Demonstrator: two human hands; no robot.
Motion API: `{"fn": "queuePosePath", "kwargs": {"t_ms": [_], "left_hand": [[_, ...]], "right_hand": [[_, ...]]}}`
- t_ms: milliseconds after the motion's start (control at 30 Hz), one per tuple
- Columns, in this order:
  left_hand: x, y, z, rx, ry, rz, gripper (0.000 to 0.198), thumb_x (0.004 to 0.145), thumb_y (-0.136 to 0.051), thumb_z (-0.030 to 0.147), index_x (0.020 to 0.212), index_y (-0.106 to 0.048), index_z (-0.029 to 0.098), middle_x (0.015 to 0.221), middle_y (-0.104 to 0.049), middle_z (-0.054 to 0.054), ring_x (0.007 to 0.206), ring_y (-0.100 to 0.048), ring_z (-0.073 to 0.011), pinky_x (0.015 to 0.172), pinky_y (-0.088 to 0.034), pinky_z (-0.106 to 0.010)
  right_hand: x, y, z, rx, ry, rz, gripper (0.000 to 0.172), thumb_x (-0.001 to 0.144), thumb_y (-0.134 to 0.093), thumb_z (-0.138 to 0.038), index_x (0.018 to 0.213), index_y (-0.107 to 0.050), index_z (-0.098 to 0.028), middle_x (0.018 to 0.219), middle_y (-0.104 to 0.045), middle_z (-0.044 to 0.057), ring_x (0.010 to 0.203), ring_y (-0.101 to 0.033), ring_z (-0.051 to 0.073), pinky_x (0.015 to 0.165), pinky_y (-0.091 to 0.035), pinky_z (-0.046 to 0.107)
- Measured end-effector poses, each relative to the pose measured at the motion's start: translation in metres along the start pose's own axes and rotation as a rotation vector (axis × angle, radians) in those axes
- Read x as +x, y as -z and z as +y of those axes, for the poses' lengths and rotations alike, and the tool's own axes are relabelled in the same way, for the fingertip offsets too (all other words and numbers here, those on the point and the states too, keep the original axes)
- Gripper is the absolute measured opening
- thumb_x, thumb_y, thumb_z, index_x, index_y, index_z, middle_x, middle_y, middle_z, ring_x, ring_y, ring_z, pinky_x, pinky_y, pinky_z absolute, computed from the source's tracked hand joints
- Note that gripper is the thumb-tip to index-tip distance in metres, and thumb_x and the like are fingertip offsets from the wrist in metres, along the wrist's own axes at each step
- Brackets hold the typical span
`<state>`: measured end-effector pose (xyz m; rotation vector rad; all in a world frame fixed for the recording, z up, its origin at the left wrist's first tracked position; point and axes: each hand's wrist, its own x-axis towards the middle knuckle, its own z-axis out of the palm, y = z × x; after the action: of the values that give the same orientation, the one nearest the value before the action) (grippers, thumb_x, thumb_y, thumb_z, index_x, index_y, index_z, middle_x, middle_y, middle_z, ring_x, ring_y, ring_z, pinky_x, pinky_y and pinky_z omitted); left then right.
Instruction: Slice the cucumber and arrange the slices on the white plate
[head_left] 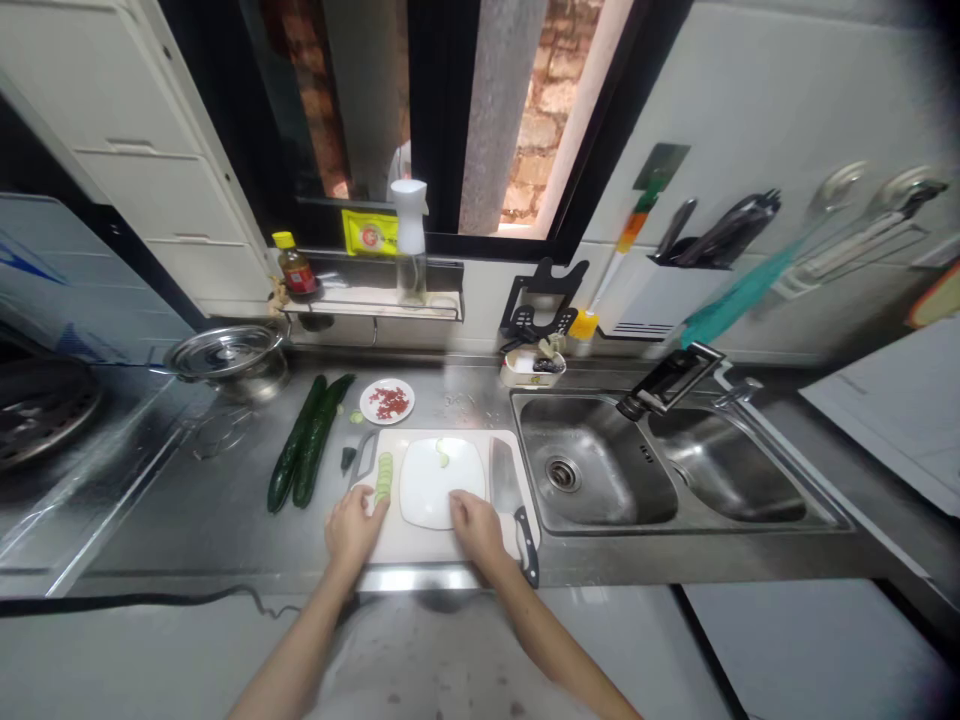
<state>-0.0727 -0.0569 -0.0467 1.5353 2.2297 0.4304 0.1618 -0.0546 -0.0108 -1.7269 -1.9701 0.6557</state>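
A row of overlapping pale green cucumber slices [385,473] lies along the left side of a white cutting board [431,546]. My left hand [354,528] is at the near end of the row, thumb against it, with a gap between thumb and forefinger. On the board sits a white square plate [424,490] bearing a few cucumber slices [443,454] near its far edge. Over the plate's near right part is my right hand [478,532], fingers curled into a pinch; what they hold is too small to make out. A kitchen knife [526,545] lies at the board's right edge.
Two whole cucumbers [306,445] lie left of the board. Behind it stands a small plate [409,412] of chopped red pieces. A lidded steel pot [259,375] is at the back left. To the right is a double sink [600,520] with a black faucet [667,380].
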Motion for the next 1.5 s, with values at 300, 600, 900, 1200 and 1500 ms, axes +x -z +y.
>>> {"fn": "queuePosePath", "kwargs": {"t_ms": [300,600,900,1200,1500], "left_hand": [[-0.004,0.001,0.008,0.042,0.03,0.044,0.031,0.082,-0.054,0.046,0.099,-0.064,0.022,0.097,-0.066,-0.008,0.092,-0.059,-0.0267,0.081,-0.037,-0.037],[-0.005,-0.007,0.002,-0.085,0.017,0.079,0.015,0.084,-0.052,0.032,0.089,-0.063,0.023,0.087,-0.068,-0.003,0.085,-0.061,-0.0219,0.075,-0.036,-0.03],[-0.001,-0.012,-0.007,-0.569,0.051,0.118,0.018,0.071,-0.062,0.035,0.084,-0.061,0.022,0.077,-0.066,-0.001,0.073,-0.061,-0.0178,0.066,-0.041,-0.025],[-0.003,0.027,0.039,-1.146,0.05,-0.153,0.039,0.056,-0.076,0.04,0.084,-0.058,0.018,0.071,-0.062,0.001,0.066,-0.058,-0.0131,0.065,-0.043,-0.023],[-0.007,0.054,0.076,-1.219,-0.15,-0.303,0.035,0.063,-0.076,0.033,0.089,-0.057,0.019,0.072,-0.06,0.002,0.072,-0.058,-0.0119,0.072,-0.041,-0.022]], "right_hand": [[-0.003,0.0,0.002,0.055,0.03,0.03,0.034,0.091,-0.042,-0.025,0.109,-0.069,-0.019,0.107,-0.071,0.007,0.1,-0.065,0.019,0.092,-0.045,0.028],[-0.009,0.002,0.002,0.062,0.016,0.028,0.034,0.091,-0.042,-0.025,0.109,-0.069,-0.018,0.107,-0.071,0.009,0.098,-0.065,0.02,0.09,-0.046,0.03],[-0.014,0.001,0.001,0.095,0.019,0.039,0.033,0.09,-0.042,-0.026,0.107,-0.07,-0.02,0.103,-0.072,0.008,0.096,-0.065,0.02,0.087,-0.046,0.03],[0.014,0.022,-0.025,0.287,-0.015,0.082,0.03,0.084,-0.05,-0.03,0.103,-0.069,-0.017,0.08,-0.069,0.005,0.073,-0.062,0.018,0.074,-0.047,0.029],[0.043,0.042,-0.066,0.629,0.067,-0.126,0.02,0.081,-0.056,-0.032,0.091,-0.067,-0.018,0.07,-0.062,-0.001,0.065,-0.055,0.012,0.064,-0.044,0.024]]}}
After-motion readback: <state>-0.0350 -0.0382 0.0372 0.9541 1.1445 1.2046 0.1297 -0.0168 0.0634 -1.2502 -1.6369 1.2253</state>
